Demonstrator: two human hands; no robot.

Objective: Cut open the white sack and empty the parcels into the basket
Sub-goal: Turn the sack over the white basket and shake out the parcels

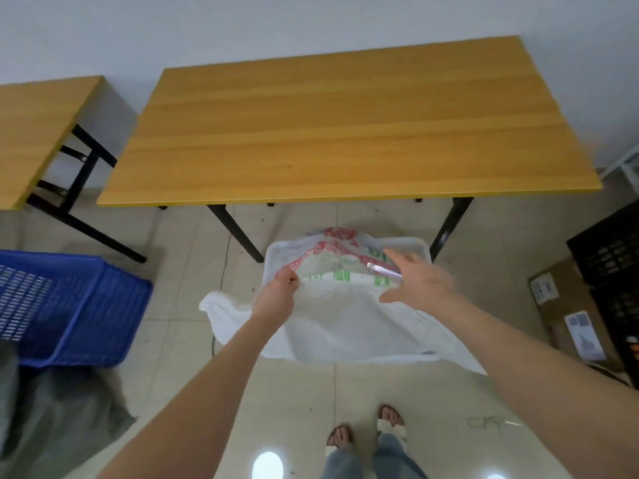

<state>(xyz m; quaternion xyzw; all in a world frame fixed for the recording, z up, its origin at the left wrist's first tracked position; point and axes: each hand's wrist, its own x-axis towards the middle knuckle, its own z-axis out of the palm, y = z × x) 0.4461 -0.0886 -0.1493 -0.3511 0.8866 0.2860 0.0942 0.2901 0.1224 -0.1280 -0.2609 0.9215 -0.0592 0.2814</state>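
On the tiled floor (173,333), just near of the yellow tabletop (345,126), white sack (345,323) with red and green print lies draped over a white basket (416,243); only the basket's far rim shows. Left hand (276,293) pinches the sack's left edge, fingers curled on the fabric. Right hand (422,281) is over the sack's right side and motion-blurred, its fingers looking spread. A thin silvery tool (383,270) sits by its fingertips, but I cannot tell if it is gripped. Blue crate (69,305) far left on the floor, grey cloth (52,416) near of it. Cardboard box (567,305) and black crate (612,271) at right. Second table (34,133) at far left. Sandalled feet (390,421) near bottom.
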